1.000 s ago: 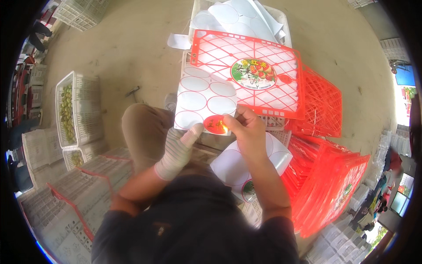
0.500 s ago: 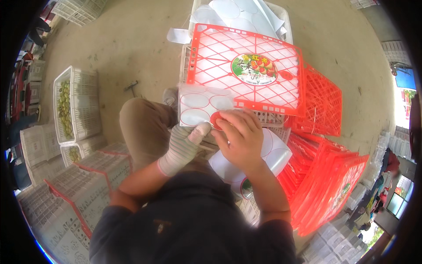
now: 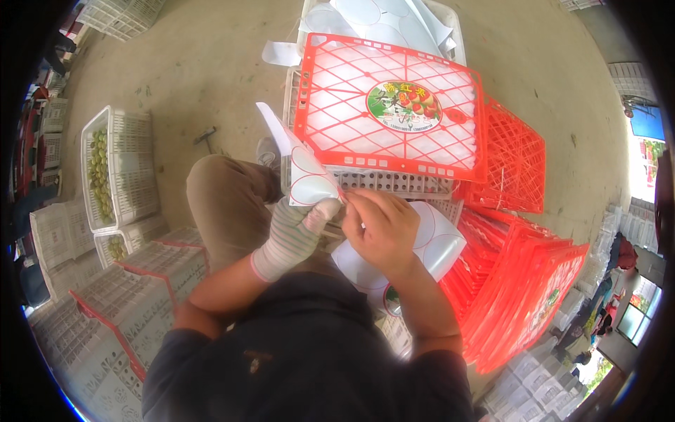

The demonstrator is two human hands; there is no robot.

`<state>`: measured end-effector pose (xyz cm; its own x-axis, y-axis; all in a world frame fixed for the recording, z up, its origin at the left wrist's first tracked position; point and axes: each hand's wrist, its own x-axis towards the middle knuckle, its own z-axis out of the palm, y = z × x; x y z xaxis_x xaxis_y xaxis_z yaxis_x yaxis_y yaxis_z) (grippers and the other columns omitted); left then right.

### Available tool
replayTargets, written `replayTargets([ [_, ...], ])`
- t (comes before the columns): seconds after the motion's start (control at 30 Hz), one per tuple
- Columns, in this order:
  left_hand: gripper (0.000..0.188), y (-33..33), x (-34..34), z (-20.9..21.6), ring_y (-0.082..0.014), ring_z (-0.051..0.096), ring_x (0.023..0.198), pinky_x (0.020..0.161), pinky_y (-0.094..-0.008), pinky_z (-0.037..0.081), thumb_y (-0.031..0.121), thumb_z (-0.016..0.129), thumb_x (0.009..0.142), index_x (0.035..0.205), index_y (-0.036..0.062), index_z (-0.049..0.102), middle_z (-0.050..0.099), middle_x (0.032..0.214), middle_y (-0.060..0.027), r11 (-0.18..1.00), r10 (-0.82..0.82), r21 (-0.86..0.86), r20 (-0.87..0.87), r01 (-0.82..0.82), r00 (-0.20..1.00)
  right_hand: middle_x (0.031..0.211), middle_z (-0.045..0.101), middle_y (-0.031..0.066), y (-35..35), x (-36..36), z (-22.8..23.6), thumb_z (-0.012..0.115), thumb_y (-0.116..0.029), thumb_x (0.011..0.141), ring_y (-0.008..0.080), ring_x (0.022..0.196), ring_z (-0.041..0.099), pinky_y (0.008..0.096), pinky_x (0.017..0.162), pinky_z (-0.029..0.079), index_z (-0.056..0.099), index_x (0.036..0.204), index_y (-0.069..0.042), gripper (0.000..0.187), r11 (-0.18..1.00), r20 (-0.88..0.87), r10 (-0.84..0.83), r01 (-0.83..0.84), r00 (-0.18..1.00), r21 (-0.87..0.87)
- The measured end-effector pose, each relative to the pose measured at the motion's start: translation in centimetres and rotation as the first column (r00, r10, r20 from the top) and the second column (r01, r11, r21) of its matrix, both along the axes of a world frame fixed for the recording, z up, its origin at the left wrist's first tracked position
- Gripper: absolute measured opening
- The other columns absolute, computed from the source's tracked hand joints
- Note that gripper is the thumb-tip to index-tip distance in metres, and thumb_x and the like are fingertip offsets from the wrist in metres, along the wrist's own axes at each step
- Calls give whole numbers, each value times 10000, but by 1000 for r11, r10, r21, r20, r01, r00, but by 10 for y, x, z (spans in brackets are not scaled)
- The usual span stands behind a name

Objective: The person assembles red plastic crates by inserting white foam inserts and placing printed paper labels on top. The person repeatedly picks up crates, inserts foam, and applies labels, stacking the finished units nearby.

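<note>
My left hand (image 3: 295, 228), in a striped knit glove, pinches the lower edge of a white sheet of oval stickers (image 3: 308, 184) between thumb and fingers. The sheet is bent and tilted, its upper corner sticking up. My bare right hand (image 3: 383, 228) is closed at the sheet's right corner, thumb and forefinger pressed together beside the left thumb. A bit of red shows at those fingertips; the rest is hidden. Beyond my hands lies a red lattice lid (image 3: 390, 156) with white lining under it and an oval fruit label (image 3: 404, 106) on it.
The lid rests on a white perforated crate (image 3: 394, 181). More sticker sheets (image 3: 401, 24) lie behind it; another curled sheet (image 3: 437, 239) is under my right forearm. Stacked red lids (image 3: 517, 295) lean at right. At left stand a crate of green fruit (image 3: 133, 169) and white crates (image 3: 133, 295).
The sticker sheet has gone from facing up fairly flat to bent and tilted. My right fingers have closed tighter at its corner, and the red oval seen there is now mostly hidden.
</note>
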<state>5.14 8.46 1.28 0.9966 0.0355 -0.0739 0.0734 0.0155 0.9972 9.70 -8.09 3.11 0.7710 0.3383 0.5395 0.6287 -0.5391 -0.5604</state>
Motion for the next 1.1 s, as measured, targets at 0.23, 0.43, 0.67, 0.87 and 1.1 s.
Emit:
replayTargets([
  [0.23,167,33,-15,-9,-97,598,839,737,-279,492,142,616,974,1075,26,681,680,956,-17,990,128,-30,-182,-135,975,706,652,29,11,17,5,631,-221,956,60,646,566,257,593,448,706,896,19,259,935,-813,49,259,580,241],
  [0.43,211,77,-35,-34,-81,547,812,724,-262,454,205,602,997,991,16,695,646,855,15,946,321,72,-105,-315,941,876,727,92,47,100,-64,614,-249,979,158,723,688,311,637,536,726,1059,3,287,888,-614,-149,377,775,261],
  [0.67,159,85,-31,-9,-112,587,763,749,-282,475,157,575,990,994,28,670,657,890,-35,930,366,65,-196,-361,910,963,719,84,74,156,-117,637,-125,809,262,825,687,378,691,532,647,812,-58,68,871,132,-103,153,986,-466],
  [0.87,163,85,-29,-15,-108,586,784,762,-290,472,167,567,993,984,38,667,657,880,-33,924,353,-13,-359,-382,864,1144,703,141,71,128,-121,623,-277,924,307,1106,632,434,958,478,714,1030,-10,301,899,93,-21,59,995,-433],
  [1.1,164,80,-16,-11,-104,582,765,709,-274,481,129,576,953,910,18,689,647,820,6,965,261,-15,-95,-263,961,1036,724,123,71,91,-41,515,-448,1011,298,916,687,423,821,524,642,1152,20,505,1000,-810,22,-1,586,26],
])
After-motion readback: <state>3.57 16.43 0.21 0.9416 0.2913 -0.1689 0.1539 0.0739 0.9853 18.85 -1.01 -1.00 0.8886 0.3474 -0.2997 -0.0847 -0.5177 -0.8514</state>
